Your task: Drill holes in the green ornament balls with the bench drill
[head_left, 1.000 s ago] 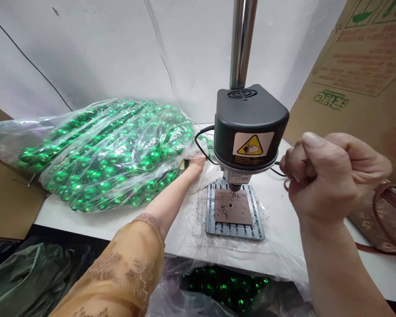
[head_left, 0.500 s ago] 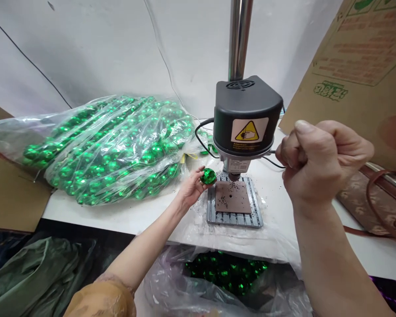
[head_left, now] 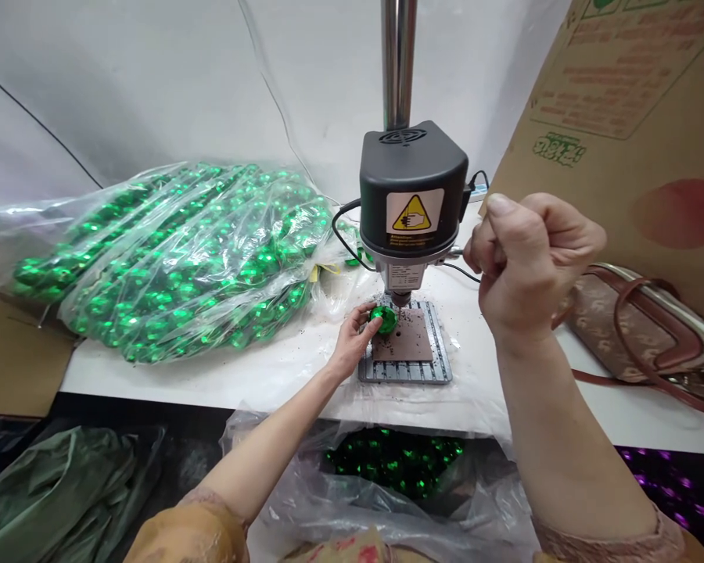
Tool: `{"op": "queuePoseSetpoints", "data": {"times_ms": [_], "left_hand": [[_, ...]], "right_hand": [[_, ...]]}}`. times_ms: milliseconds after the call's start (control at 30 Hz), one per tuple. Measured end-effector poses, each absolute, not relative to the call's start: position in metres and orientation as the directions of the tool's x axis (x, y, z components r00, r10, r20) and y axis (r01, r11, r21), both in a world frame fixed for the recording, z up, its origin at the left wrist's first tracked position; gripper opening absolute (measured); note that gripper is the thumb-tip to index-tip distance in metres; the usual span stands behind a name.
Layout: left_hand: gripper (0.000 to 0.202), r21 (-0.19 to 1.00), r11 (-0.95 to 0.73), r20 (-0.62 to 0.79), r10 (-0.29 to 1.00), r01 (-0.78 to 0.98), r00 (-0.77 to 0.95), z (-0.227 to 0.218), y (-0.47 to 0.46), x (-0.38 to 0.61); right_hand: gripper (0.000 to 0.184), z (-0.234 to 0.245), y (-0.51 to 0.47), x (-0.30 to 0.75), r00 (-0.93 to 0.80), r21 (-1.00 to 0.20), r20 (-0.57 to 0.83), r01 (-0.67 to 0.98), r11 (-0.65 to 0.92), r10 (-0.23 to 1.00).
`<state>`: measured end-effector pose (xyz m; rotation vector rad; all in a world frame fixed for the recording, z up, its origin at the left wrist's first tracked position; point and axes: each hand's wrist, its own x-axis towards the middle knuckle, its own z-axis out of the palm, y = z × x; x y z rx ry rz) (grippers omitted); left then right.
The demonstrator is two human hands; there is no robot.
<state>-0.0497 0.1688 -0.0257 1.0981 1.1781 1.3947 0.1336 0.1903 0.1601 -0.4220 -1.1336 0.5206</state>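
My left hand pinches a shiny green ball and holds it on the brown pad of the small drill press, right under the drill bit. My right hand is clenched in a fist round the press's side lever, whose thin metal rod shows at the knuckles. The pad lies on a grey slotted base plate.
A big clear bag of green balls lies on the white table at the left. Another open bag of green balls hangs below the table's front edge. A brown handbag and a cardboard box stand at the right.
My left hand drew a green ball out of the big bag and brought it right onto the pad under the bit. My right fist stayed on the lever.
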Motion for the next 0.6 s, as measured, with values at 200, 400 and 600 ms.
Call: {"op": "queuePoseSetpoints", "data": {"times_ms": [200,400,600], "left_hand": [[0.048,0.997,-0.078,0.075,0.994,-0.028,-0.084,-0.027,0.169,-0.042],[0.045,0.989,-0.122,0.128,0.99,0.087,-0.065,-0.023,0.17,-0.038],[0.047,0.932,-0.185,0.201,0.979,0.311,-0.02,-0.022,0.166,-0.034]], "right_hand": [[0.047,0.157,0.193,0.134,0.299,-0.561,0.763,-0.136,0.817,0.573],[0.05,0.152,0.195,0.136,0.263,-0.565,0.796,0.0,0.825,0.545],[0.051,0.151,0.196,0.137,0.25,-0.566,0.799,0.007,0.825,0.546]]}}
